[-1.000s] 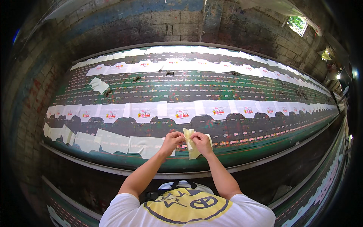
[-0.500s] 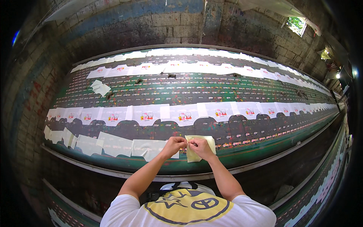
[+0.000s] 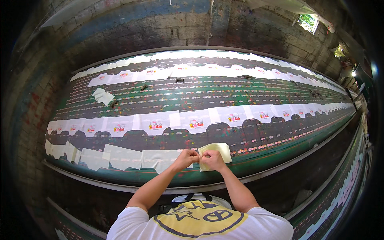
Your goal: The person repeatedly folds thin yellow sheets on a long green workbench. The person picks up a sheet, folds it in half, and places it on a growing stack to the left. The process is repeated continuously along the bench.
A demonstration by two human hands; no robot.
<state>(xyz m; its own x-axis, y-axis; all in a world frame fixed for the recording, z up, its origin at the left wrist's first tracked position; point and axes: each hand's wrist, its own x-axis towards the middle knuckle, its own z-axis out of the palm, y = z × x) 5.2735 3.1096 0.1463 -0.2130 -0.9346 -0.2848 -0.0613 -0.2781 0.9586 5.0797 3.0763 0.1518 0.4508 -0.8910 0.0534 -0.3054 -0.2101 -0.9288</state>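
A pale yellow stack of thin sheets (image 3: 222,150) lies at the near edge of the long printing table. My right hand (image 3: 213,161) is closed on its left part, fingers curled over the top. Beside it, my left hand (image 3: 186,159) pinches at the left edge of the stack, and the fingertips of both hands nearly meet there. How many sheets the fingers hold is hidden. Left of my left hand, a row of blank whitish pieces (image 3: 125,157) lies along the near edge, the closest piece reaching under that hand.
Farther in runs a row of white cloth pieces (image 3: 156,122) printed with pink and red cartoon figures. Behind it are more white rows (image 3: 182,71), a loose white piece (image 3: 103,96) and small dark lumps (image 3: 179,80). Another printed table (image 3: 340,208) stands at the lower right.
The view has shifted slightly, so the table sits a little farther left. Both hands stay together at the yellow stack, moved slightly rightward along the table edge.
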